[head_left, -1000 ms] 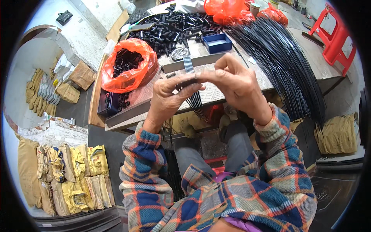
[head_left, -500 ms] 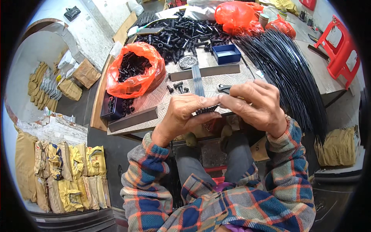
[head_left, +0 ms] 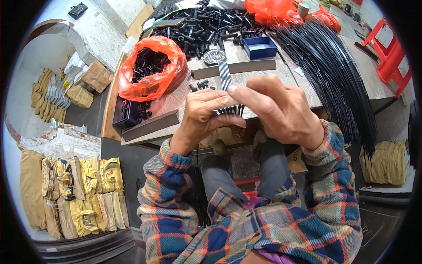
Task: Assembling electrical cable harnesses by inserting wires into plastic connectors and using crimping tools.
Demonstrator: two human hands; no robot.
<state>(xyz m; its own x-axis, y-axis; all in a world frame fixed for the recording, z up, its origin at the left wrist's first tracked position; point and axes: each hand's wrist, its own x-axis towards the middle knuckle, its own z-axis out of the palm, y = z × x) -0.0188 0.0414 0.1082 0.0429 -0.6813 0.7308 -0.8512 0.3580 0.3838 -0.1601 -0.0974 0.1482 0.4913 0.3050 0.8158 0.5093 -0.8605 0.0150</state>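
My left hand (head_left: 204, 110) is closed round a flat row of thin black rods (head_left: 224, 75), which lie side by side over a grey metal bar (head_left: 252, 66). Their near ends stick out like a comb between its fingers and thumb. My right hand (head_left: 283, 110) is curled, with a fingertip touching the row beside the left fingers; whatever it pinches is hidden. Just beyond the hands lie a few black bolt-shaped fittings (head_left: 202, 84). A round dish of small shiny bits (head_left: 214, 56) stands at the far end of the row.
A red plastic bag (head_left: 176, 72) of black fittings stands left, by a dark blue bin (head_left: 125, 115). Fittings (head_left: 206, 31) are heaped at the back near a blue tray (head_left: 260, 47). Long black rods (head_left: 327, 66) hang over the right edge, towards a red chair (head_left: 391, 57).
My right hand has shifted left and its fingers have risen over the row's end. The left hand has moved slightly left and up. The pliers beside the right hand are now hidden.
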